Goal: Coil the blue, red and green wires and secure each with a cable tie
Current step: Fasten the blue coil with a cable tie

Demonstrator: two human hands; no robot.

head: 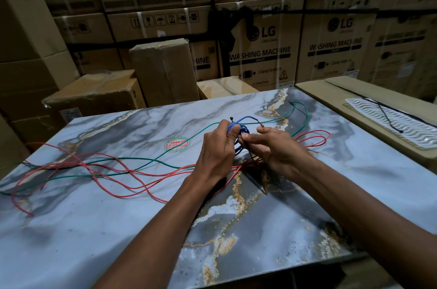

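This is a warehouse or appliance stockroom. Strapped cardboard cartons (264, 52) printed "LG" and "WASHING MACHINE" with handling symbols stand stacked as a wall across the back, with plain taped boxes (94, 97) piled in front. A marble-patterned tabletop (118, 229) serves as the work surface under dim light.

Loose wires (99, 168) on table (118, 241), boxes (264, 57) behind.
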